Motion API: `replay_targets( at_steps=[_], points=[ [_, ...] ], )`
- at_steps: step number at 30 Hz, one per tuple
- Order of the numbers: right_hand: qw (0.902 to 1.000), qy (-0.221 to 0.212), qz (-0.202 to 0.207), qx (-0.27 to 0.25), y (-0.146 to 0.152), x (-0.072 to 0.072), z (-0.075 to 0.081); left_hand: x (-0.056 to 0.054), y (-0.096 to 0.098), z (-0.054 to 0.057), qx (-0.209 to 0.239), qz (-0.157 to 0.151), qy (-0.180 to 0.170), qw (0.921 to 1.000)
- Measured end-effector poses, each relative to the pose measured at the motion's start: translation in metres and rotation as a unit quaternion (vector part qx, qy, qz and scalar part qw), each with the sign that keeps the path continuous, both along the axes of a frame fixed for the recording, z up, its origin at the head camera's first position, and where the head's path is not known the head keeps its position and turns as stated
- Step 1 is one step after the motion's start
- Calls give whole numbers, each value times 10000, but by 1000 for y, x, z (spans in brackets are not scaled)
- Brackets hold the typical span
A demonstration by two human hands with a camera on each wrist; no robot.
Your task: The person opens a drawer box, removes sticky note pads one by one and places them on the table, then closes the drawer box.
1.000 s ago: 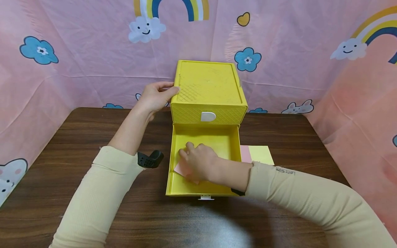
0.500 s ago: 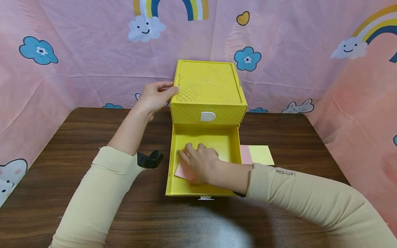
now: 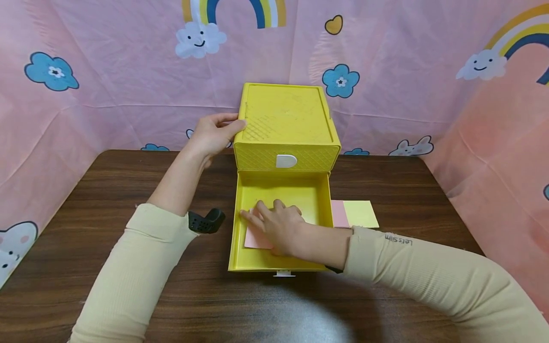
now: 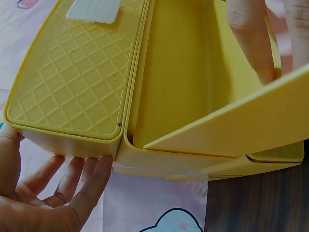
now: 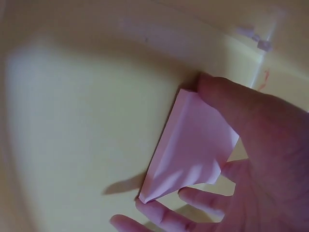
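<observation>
A yellow two-drawer box (image 3: 291,112) stands on the table with its lower drawer (image 3: 310,195) pulled out. My left hand (image 3: 212,136) steadies the box's upper left corner, thumb over the top edge and fingertips against the side wall, as the left wrist view shows. Inside the drawer, my right hand (image 3: 283,228) spans a pink sticky note pad (image 5: 193,137). The thumb presses one edge of the pad while fingertips meet the opposite edge. The pad lies toward the drawer's left side, partly covered by the hand in the head view.
To the drawer's right, a pink note pad (image 3: 340,214) and a pale yellow note pad (image 3: 361,214) lie side by side on the dark wooden table (image 3: 193,295). Behind hangs a pink patterned cloth (image 3: 141,66). A white catch (image 3: 284,274) sticks out at the drawer's front.
The pink pad in the drawer has turned from slanted to nearly square with the drawer walls. My right fingers have spread, the index stretching left. The left hand keeps its place.
</observation>
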State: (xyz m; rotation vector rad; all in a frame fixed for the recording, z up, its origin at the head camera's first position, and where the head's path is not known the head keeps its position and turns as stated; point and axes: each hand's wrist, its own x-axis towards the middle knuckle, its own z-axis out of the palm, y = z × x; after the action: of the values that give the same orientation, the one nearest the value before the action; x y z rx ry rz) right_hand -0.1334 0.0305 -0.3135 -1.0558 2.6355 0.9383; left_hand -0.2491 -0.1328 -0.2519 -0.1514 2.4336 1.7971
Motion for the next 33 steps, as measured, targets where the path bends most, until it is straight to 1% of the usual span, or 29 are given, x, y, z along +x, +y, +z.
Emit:
replay_targets(
  at_steps=[9,14,24,28,33],
  points=[
    [9999,-31,137,-93,1,-1,0,1,0,-1,-69,7,-24,10000],
    [9996,-50,193,-181,2,-1,3,1,0,-1,-8,20,-42,10000],
    [9990,-128,169,-395,6,-2,8,0,1,0,70,18,-26,10000],
    [9988,-80,278,-397,7,-3,10,0,0,0,87,-7,-38,10000],
    [9986,-100,433,-272,10,-5,12,0,0,0,167,-33,-29,9999]
  ],
)
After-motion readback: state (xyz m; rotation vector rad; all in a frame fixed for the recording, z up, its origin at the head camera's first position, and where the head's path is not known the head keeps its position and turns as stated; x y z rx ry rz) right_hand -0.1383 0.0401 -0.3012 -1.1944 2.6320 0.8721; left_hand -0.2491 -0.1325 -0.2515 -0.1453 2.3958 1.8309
